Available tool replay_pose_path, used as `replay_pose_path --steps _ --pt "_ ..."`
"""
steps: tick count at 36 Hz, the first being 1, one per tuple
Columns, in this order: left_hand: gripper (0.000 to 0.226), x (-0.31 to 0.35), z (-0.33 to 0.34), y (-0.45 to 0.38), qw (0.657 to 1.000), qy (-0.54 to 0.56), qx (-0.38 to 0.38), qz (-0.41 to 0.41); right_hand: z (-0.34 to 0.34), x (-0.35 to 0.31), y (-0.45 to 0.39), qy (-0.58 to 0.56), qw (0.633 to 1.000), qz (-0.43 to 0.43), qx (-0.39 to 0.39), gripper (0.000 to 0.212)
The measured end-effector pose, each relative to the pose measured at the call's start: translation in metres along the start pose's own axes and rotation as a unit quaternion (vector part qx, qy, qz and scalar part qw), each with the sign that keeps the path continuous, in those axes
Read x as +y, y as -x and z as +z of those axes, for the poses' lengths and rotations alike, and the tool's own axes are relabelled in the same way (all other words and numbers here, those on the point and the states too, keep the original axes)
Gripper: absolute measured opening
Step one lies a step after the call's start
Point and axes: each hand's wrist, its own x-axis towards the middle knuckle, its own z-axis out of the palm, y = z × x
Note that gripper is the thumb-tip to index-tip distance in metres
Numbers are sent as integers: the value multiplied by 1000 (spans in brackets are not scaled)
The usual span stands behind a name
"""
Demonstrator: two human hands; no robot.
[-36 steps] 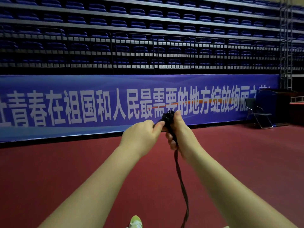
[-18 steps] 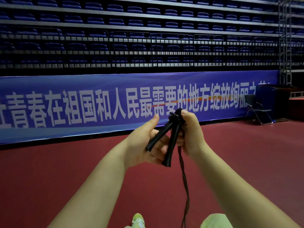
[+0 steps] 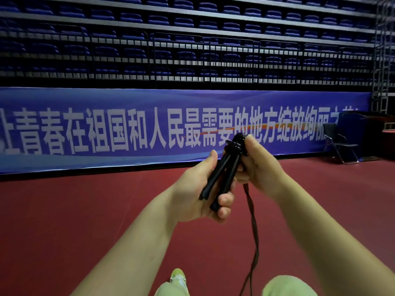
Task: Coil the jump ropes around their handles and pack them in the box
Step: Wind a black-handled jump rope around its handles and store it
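Slippage worries us: our left hand (image 3: 198, 189) curls round the two black handles (image 3: 222, 178), which splay apart below our right hand (image 3: 259, 167) pinching their tops. The rope (image 3: 253, 227) dangles under that hand and could unwind. No box shows.

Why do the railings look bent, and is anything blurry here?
Head view: the wide-angle lens bows the railings and banner; the right hand is slightly motion-smeared; the handles stay fairly crisp; lighting is dim and even, with no glare.
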Motion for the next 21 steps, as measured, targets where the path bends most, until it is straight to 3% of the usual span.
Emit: replay_pose_path --steps 7,12,15,21 --pt "63 0 -5 8 999 -38 5 22 5 -6 1 75 997 -4 -37 92" --pt "65 3 -6 11 985 -130 89 68 6 3 1 49 997 42 -42 76" --pt "61 3 -5 10 963 -205 153 84 11 7 3 50 996 75 -2 71" --pt "48 -1 -7 2 940 -234 236 80 22 8 -2 120 983 95 97 62"
